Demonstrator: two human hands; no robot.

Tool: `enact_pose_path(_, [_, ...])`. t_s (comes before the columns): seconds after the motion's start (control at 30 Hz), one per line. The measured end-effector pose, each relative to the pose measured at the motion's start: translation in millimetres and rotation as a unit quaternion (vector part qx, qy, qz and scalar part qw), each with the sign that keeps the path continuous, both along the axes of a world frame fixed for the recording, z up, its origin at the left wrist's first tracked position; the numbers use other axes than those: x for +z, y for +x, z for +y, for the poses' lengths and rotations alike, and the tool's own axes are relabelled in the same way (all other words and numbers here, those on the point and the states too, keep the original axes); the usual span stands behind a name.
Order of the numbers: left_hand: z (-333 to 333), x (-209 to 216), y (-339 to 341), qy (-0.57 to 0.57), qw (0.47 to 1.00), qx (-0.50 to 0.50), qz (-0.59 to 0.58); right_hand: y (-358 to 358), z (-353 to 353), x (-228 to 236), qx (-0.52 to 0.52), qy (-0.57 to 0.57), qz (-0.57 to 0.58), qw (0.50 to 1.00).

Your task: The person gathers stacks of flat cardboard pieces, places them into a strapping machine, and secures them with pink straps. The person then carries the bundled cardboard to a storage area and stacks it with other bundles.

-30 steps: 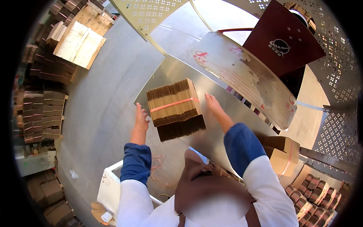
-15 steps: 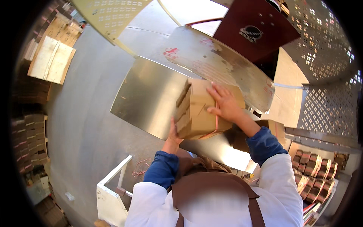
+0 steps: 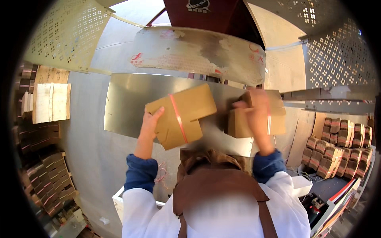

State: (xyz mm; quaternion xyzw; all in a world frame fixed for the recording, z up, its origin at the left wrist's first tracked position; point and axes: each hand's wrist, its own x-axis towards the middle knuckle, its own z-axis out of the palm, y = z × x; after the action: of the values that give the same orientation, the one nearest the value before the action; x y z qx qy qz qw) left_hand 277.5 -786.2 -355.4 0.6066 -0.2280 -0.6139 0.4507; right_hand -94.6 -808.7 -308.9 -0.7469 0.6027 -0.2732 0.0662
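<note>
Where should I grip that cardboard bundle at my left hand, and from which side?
Probably the left and right ends, from opposite sides: the cardboard bundle presents a broad flat face upward, and its pink strap crosses between those ends.

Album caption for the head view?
Left hand gripping a strapped cardboard bundle, blurred right hand over a second bundle.

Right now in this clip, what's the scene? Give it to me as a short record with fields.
Left hand: at the edge of the left bundle, thumb on its face; the left hand has its other fingers mostly hidden
Right hand: the right hand, blurred, over the right bundle; contact unclear
Bundles: brown cardboard, each with a pink strap
Surface: metal table
Right side: strapped cardboard stacks
Left side: pale wooden board
</note>
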Motion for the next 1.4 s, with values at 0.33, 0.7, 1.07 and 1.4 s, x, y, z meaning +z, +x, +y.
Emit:
enact_pose_path(0.33, [-61.3, -5.7, -0.2, 0.097, 0.993, -0.064, 0.027, -172.3, 82.4, -66.8, -0.192, 0.339, -0.283, 0.876])
enact_pose_path(0.7, [-54.7, -4.0, -15.7, 0.079, 0.992, -0.075, 0.063, -108.6, 72.2, -55.7, -0.201, 0.324, -0.336, 0.861])
enact_pose_path(1.07, [-59.5, -1.1, -36.7, 0.053, 0.988, -0.142, 0.042, -85.0, 74.2, -44.6, -0.233, 0.319, -0.283, 0.874])
enact_pose_path(1.4, [-62.1, -18.2, -22.4, 0.041, 0.985, -0.104, 0.13, -122.6, 94.2, -74.8, -0.161, 0.305, -0.337, 0.876])
